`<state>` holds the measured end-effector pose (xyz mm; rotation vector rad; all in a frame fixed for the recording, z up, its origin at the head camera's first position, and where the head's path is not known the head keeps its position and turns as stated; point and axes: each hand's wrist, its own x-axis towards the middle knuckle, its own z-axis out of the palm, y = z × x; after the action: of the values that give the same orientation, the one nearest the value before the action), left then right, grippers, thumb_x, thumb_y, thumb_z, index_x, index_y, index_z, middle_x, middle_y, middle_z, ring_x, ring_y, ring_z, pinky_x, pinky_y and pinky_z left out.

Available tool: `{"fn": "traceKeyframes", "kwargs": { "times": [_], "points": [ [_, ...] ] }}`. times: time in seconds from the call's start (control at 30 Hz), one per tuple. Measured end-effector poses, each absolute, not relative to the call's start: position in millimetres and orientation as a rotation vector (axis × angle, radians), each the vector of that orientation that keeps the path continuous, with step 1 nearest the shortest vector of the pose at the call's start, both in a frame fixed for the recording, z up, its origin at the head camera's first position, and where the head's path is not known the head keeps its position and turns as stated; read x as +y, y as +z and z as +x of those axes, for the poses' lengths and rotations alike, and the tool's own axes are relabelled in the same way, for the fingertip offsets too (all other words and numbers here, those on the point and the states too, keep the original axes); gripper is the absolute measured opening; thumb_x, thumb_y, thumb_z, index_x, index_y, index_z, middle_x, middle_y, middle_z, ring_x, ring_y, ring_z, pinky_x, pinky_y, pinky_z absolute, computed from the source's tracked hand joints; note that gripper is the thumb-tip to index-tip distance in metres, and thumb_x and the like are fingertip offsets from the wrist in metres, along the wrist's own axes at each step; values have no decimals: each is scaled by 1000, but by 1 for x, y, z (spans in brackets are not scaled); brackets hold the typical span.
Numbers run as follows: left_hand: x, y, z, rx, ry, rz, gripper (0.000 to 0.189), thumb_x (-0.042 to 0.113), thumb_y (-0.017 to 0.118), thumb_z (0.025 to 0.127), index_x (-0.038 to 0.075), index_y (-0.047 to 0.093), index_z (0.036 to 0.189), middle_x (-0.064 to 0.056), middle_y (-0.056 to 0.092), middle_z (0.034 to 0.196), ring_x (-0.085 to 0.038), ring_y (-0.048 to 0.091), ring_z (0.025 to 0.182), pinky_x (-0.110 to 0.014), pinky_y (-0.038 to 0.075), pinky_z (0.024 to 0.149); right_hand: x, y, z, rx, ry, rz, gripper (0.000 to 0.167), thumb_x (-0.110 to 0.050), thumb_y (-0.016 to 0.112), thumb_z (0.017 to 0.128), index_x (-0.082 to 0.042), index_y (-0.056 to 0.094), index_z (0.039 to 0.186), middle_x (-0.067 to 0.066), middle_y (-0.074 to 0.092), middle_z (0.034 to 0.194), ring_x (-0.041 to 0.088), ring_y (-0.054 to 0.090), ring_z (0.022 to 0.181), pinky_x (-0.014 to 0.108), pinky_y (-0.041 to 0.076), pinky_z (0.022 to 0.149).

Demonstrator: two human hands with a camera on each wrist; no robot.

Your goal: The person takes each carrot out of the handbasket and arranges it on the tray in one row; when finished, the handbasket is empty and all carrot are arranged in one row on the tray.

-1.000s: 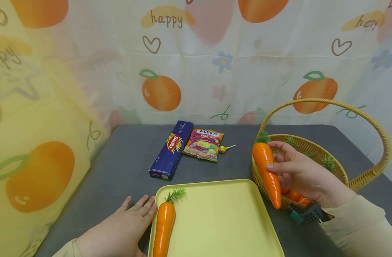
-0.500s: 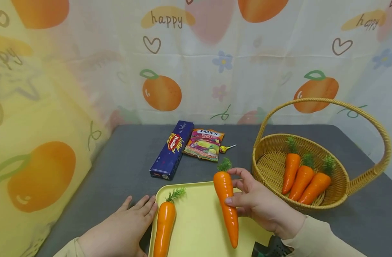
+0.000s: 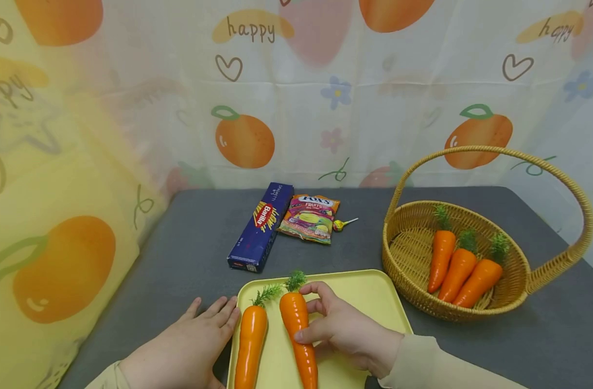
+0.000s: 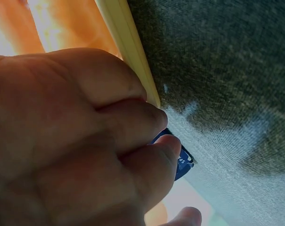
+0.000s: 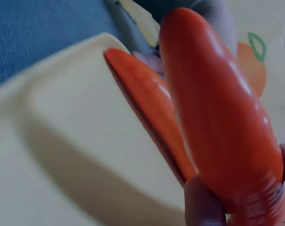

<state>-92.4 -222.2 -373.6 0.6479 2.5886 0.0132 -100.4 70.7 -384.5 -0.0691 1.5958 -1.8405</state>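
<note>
My right hand (image 3: 352, 332) pinches an orange carrot (image 3: 295, 314) with a green leafy top, thumb on one side and fingers on the other. That carrot is over the yellow tray (image 3: 357, 283), to the right of another carrot (image 3: 250, 340) lying along the tray's left side. In the right wrist view the held carrot (image 5: 217, 103) is raised above the tray (image 5: 76, 117), its tip pointing up in the picture. My left hand (image 3: 184, 337) rests at the tray's left edge, fingers extended and fingertips touching the rim. The lower ends of both carrots run out of the head view.
A wicker basket (image 3: 408, 289) with a tall handle stands at the right, holding three carrots (image 3: 459, 273). Behind the tray lie a blue spaghetti box (image 3: 261, 227), a candy bag (image 3: 310, 219) and a lollipop (image 3: 338, 225). A printed curtain (image 3: 296, 135) hangs behind the dark table.
My right hand has carried the carrot left from the basket to above the tray, beside the other carrot. My left hand has stayed at the tray's edge.
</note>
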Motion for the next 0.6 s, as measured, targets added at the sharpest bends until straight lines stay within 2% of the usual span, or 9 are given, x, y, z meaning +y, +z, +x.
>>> {"fn": "traceKeyframes", "kwargs": {
  "times": [0.13,0.37,0.6],
  "points": [
    [-220,-372,-94,2578,5,632,144,93,83,62,3,46,168,-16,40,177,-42,35,165,-79,20,128,62,-392,-94,1577,-1818,-35,74,13,72,90,-11,38,152,20,56,133,32,71,100,57,68,83],
    [-219,-371,-94,2577,-2,620,142,94,83,63,4,47,167,-15,41,176,-41,36,165,-78,20,129,52,-391,-89,1573,-1805,-30,74,17,72,88,-12,40,148,21,50,131,36,69,104,58,68,79],
    [-221,-370,-93,2588,12,654,139,92,84,64,3,51,165,-16,43,175,-41,39,164,-79,22,128,51,-383,-87,1619,-1731,-35,71,11,75,91,-13,42,149,20,49,132,34,70,100,52,68,70]
  ]
}}
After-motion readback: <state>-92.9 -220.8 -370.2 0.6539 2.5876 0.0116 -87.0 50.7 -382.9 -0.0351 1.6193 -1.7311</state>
